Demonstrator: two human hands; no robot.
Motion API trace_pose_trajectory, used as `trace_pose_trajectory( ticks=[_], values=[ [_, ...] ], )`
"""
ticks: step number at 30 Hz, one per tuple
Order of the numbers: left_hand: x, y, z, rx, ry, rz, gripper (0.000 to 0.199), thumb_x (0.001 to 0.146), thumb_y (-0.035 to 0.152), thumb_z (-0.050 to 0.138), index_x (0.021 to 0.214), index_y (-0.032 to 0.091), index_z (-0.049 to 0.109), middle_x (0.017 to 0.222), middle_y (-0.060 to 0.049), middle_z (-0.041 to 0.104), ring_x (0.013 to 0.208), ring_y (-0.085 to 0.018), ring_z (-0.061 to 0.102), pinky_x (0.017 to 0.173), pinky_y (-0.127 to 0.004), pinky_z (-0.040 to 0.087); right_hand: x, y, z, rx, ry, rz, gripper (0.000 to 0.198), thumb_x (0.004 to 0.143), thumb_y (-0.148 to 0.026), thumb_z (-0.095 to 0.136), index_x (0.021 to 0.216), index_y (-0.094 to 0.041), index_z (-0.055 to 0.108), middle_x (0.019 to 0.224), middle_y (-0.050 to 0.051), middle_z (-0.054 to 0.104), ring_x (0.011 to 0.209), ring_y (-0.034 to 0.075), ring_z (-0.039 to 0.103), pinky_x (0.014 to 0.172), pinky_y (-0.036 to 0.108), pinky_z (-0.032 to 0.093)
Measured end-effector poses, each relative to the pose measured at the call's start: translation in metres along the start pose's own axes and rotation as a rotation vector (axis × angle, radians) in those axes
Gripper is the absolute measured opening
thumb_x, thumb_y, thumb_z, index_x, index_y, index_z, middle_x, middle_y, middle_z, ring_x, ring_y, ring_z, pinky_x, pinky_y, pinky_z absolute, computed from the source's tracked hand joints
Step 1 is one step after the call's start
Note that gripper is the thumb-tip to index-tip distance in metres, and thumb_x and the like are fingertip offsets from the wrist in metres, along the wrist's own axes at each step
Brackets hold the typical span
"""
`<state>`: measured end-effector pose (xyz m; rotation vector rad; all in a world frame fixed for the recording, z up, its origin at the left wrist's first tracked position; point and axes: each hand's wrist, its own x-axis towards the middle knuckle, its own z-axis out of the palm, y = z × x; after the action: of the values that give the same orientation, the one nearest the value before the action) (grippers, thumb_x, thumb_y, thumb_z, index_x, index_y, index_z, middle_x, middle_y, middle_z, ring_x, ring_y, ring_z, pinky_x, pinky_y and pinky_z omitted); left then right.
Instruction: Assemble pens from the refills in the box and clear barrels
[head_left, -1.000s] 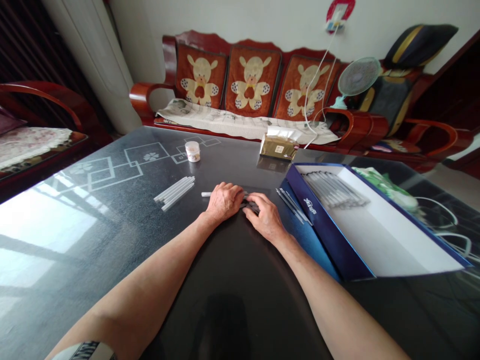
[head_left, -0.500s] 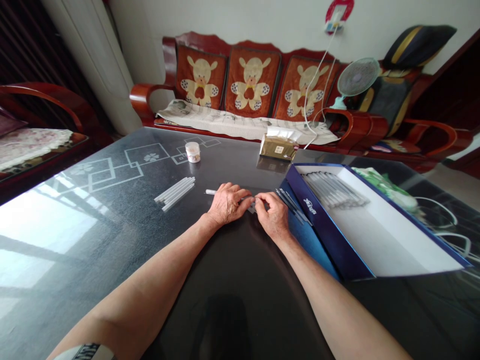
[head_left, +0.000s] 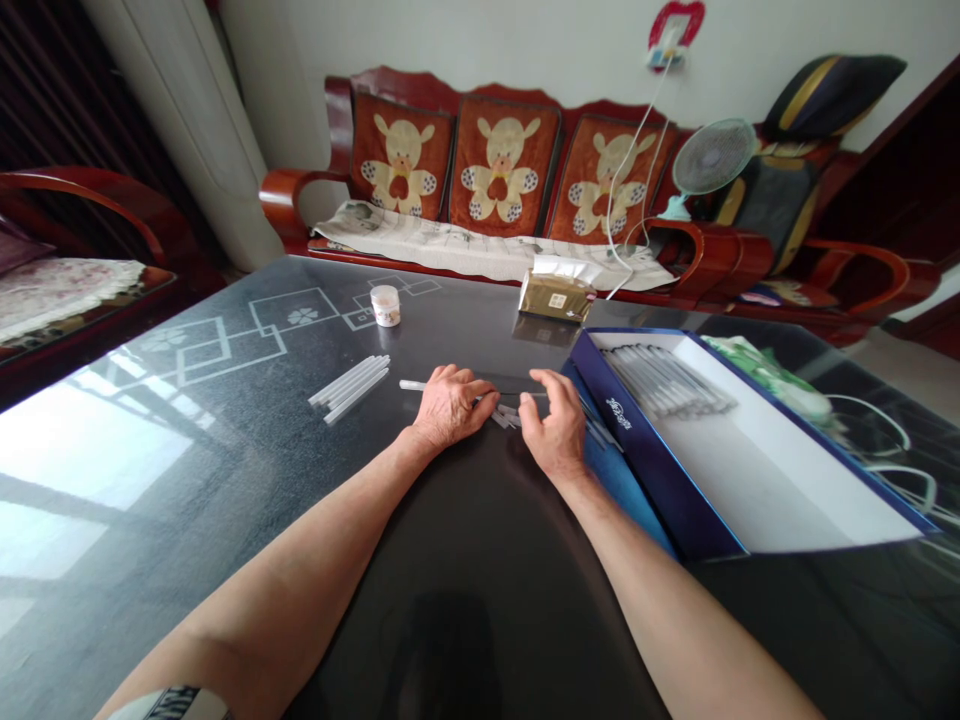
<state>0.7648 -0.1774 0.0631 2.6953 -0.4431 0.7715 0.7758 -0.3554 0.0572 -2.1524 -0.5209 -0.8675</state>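
Head view: dark table (head_left: pixel 450 345) before sofa (head_left: pixel 283 197)

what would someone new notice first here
Probably the three bear-print cushions lined up along the back of the red wooden sofa. Next, the large open blue box on the right of the dark table, with slim greyish sticks at its far end. Then the left hand mid-table, a white stick poking out beyond it, and the right hand nearby, fingers parted.
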Motion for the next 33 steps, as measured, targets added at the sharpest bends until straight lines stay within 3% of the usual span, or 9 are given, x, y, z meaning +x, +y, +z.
trace_pose_trajectory(
  ticks=[2, 6, 11, 15, 19, 23, 29, 33],
  values=[
    [0.000, 0.001, -0.001, -0.001, -0.010, 0.019, 0.034, 0.092, 0.044, 0.044, 0.092, 0.026, 0.073, 0.072, -0.005, 0.061, 0.075, -0.019, 0.051, 0.077, -0.035, 0.036, -0.002, -0.006, -0.001, -0.048, -0.096, -0.112, 0.024, 0.088, -0.023, 0.049, 0.108, -0.018, 0.062, 0.104, 0.009, 0.067, 0.102, 0.023, 0.058, 0.095, 0.038, 0.040],
    [0.000, 0.002, -0.003, -0.009, -0.017, 0.055, 0.038, 0.093, 0.047, 0.042, 0.096, 0.026, 0.073, 0.074, -0.005, 0.061, 0.075, -0.019, 0.051, 0.078, -0.035, 0.036, -0.002, -0.008, -0.004, -0.121, -0.225, -0.130, 0.023, 0.092, -0.024, 0.046, 0.099, -0.021, 0.067, 0.094, 0.007, 0.069, 0.091, 0.021, 0.060, 0.090, 0.035, 0.041],
    [0.000, -0.001, -0.002, 0.021, 0.024, 0.005, 0.036, 0.093, 0.045, 0.043, 0.105, 0.025, 0.071, 0.080, -0.006, 0.060, 0.080, -0.021, 0.050, 0.080, -0.035, 0.036, 0.002, 0.003, -0.011, -0.259, -0.170, -0.062, 0.020, 0.087, -0.023, 0.051, 0.089, -0.022, 0.070, 0.095, 0.008, 0.063, 0.089, 0.022, 0.057, 0.083, 0.035, 0.042],
    [-0.001, -0.003, -0.001, 0.031, 0.034, -0.020, 0.035, 0.093, 0.039, 0.042, 0.109, 0.024, 0.069, 0.080, -0.006, 0.058, 0.080, -0.021, 0.049, 0.080, -0.035, 0.037, 0.002, 0.018, -0.019, -0.461, -0.216, 0.044, 0.016, 0.082, -0.024, 0.054, 0.081, -0.022, 0.070, 0.082, 0.008, 0.060, 0.077, 0.021, 0.054, 0.072, 0.035, 0.041],
    [0.000, -0.002, -0.001, 0.030, 0.021, -0.019, 0.035, 0.093, 0.037, 0.041, 0.109, 0.024, 0.069, 0.080, -0.007, 0.058, 0.079, -0.021, 0.049, 0.079, -0.035, 0.036, 0.001, 0.031, -0.025, -0.605, -0.219, 0.092, 0.016, 0.078, -0.022, 0.053, 0.077, -0.021, 0.068, 0.075, 0.008, 0.057, 0.074, 0.021, 0.053, 0.072, 0.036, 0.040],
    [-0.001, -0.002, -0.001, 0.033, 0.019, -0.013, 0.034, 0.093, 0.036, 0.041, 0.110, 0.024, 0.069, 0.080, -0.006, 0.058, 0.079, -0.021, 0.049, 0.079, -0.035, 0.036, 0.002, 0.032, -0.028, -0.637, -0.195, 0.141, 0.016, 0.075, -0.022, 0.056, 0.085, -0.020, 0.068, 0.084, 0.012, 0.058, 0.081, 0.025, 0.053, 0.074, 0.040, 0.039],
    [0.000, 0.000, -0.002, 0.045, -0.015, 0.017, 0.035, 0.090, 0.025, 0.041, 0.115, 0.021, 0.066, 0.081, -0.007, 0.057, 0.080, -0.021, 0.049, 0.079, -0.036, 0.037, -0.001, 0.027, -0.022, -0.480, -0.264, 0.006, 0.017, 0.082, -0.023, 0.052, 0.091, -0.020, 0.066, 0.103, 0.012, 0.060, 0.091, 0.026, 0.048, 0.083, 0.043, 0.036],
    [0.001, 0.001, -0.003, 0.036, -0.032, 0.045, 0.037, 0.089, 0.022, 0.040, 0.117, 0.018, 0.064, 0.084, -0.008, 0.059, 0.082, -0.022, 0.050, 0.081, -0.037, 0.038, -0.005, 0.035, -0.019, -0.488, -0.237, 0.014, 0.017, 0.084, -0.026, 0.050, 0.088, -0.019, 0.065, 0.102, 0.013, 0.060, 0.091, 0.026, 0.048, 0.084, 0.044, 0.037]
  ],
)
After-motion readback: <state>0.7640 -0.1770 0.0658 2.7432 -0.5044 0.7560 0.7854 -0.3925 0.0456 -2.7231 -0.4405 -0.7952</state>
